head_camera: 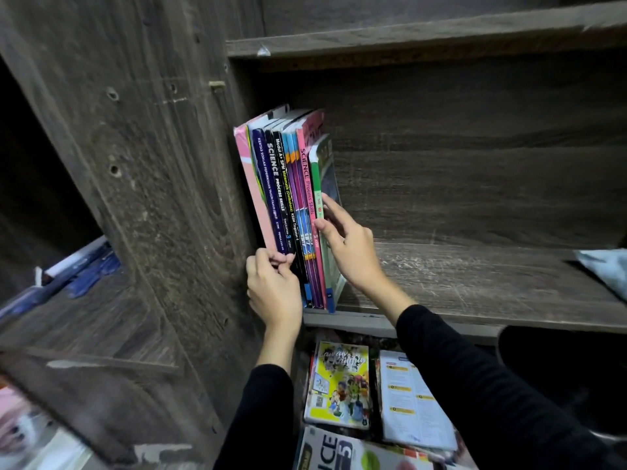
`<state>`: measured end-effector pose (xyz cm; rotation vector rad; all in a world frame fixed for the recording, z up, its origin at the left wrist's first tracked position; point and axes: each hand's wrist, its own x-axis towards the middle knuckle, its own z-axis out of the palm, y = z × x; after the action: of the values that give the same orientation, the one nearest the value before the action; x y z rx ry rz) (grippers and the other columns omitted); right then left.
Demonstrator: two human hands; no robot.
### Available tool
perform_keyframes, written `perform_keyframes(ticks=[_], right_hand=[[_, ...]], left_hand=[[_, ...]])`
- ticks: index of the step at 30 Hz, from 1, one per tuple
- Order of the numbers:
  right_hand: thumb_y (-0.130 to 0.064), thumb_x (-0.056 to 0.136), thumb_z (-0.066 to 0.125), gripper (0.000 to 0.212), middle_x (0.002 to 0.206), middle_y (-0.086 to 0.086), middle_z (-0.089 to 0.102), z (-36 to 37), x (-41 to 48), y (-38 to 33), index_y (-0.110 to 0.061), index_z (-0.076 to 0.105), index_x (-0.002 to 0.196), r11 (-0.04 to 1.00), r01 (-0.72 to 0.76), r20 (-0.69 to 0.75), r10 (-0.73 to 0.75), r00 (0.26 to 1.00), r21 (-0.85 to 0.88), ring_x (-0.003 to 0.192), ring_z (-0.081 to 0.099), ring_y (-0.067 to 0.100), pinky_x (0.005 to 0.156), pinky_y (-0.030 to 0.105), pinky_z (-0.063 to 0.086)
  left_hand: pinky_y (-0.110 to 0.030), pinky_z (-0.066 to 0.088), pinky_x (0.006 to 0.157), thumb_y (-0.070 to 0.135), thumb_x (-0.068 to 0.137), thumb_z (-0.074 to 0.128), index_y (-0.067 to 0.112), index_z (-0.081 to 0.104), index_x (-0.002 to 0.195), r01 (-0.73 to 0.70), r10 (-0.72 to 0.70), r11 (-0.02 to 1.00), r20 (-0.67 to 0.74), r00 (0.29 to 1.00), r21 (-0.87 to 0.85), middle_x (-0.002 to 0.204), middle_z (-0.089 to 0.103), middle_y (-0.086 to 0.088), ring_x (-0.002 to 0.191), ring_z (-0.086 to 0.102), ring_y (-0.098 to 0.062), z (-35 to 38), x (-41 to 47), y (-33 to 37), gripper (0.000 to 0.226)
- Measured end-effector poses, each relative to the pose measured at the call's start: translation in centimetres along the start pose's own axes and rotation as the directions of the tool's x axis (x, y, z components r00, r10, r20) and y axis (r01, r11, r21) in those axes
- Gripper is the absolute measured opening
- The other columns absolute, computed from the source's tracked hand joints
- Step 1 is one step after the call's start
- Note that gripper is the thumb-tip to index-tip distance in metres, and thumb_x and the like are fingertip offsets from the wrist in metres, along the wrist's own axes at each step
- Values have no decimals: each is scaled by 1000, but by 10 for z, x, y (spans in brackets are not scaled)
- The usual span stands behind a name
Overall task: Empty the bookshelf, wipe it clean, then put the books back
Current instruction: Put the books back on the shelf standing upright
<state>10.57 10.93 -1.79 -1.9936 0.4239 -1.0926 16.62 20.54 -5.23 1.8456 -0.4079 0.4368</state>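
Observation:
A row of several thin school books (288, 198) stands upright at the left end of a dark wooden shelf (475, 279), leaning against the side panel (163, 184). My left hand (273, 290) grips the lower spines of the leftmost books, the pink and dark blue ones. My right hand (346, 245) rests with fingers spread on the green-spined book (319, 184) at the right end of the row, pressing it against the others. Both sleeves are black.
More books lie flat below the shelf: a yellow cartoon-covered one (339, 385), a white one (414, 401) and a science book (339, 452). A pale blue cloth (607, 266) lies at the shelf's right end. Blue items (81, 269) sit in the left compartment.

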Motion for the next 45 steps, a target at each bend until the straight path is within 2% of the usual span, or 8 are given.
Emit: perform_keyframes(ticks=[3, 8, 13, 17, 28, 37, 41, 45], right_hand=[[-33, 98, 51, 46, 112, 21, 66, 0, 2, 1, -26, 42, 142, 999, -5, 17, 6, 1000, -42, 97, 61, 41, 82, 46, 48], [-26, 99, 49, 44, 118, 17, 65, -7, 3, -4, -21, 41, 143, 997, -5, 72, 11, 997, -81, 103, 60, 39, 84, 29, 43], [-25, 100, 47, 49, 125, 23, 59, -16, 2, -5, -28, 31, 146, 991, -23, 173, 46, 984, -132, 110, 56, 39, 92, 31, 42], [-25, 101, 44, 50, 133, 13, 57, -17, 0, -10, -29, 27, 148, 988, -27, 193, 56, 980, -151, 104, 61, 32, 86, 21, 41], [-26, 101, 43, 49, 122, 23, 61, -12, -4, -10, -35, 27, 147, 989, -54, 156, 75, 985, -138, 94, 62, 40, 82, 44, 52], [-15, 101, 42, 53, 102, 15, 70, -15, -5, -18, -21, 24, 150, 974, -28, 145, 62, 987, -224, 74, 57, 16, 64, 15, 30], [-15, 101, 42, 54, 94, 19, 68, -9, -4, -21, -20, 22, 151, 966, -40, 155, 82, 985, -253, 65, 51, 21, 62, 17, 27], [-17, 101, 42, 54, 89, 21, 68, -7, -3, -17, -23, 21, 151, 968, -45, 155, 86, 984, -246, 72, 60, 35, 67, 26, 43]], left_hand=[[-32, 36, 63, 7, 86, 62, 9, 59, 88, 10, -11, 1000, 40, 999, 29, 97, 56, -4, 83, 61, -29, -3, 1, 9, 4], [-16, 49, 76, 1, 87, 56, 8, 62, 110, -424, 429, 864, -42, 902, -270, 107, 55, -6, 88, 58, -12, -18, 15, 44, 24], [-34, 34, 100, 15, 92, 46, 11, 49, 135, -642, 651, 757, -62, 756, 118, 138, 48, -6, 127, 42, -23, -27, 56, 103, 44], [-46, 28, 100, 21, 92, 45, 16, 43, 139, -641, 634, 686, 149, 759, 344, 145, 41, 0, 136, 32, -23, -26, 71, 102, 48], [-50, 33, 94, 50, 85, 54, 24, 54, 119, -669, 675, 672, 108, 730, 319, 135, 46, -5, 131, 38, -27, -40, 72, 103, 43], [-9, 33, 70, 4, 83, 59, 5, 53, 91, -535, 543, 823, -13, 840, -192, 90, 54, -1, 81, 49, -11, -63, 37, 116, 10], [-26, 49, 74, 6, 81, 62, 10, 57, 92, -512, 500, 806, -120, 858, -296, 92, 63, -1, 79, 61, -14, -89, 31, 114, 13], [-16, 45, 65, 5, 82, 64, 16, 54, 101, -447, 361, 774, -268, 893, -449, 89, 60, 8, 74, 58, 1, -108, 14, 117, 23]])
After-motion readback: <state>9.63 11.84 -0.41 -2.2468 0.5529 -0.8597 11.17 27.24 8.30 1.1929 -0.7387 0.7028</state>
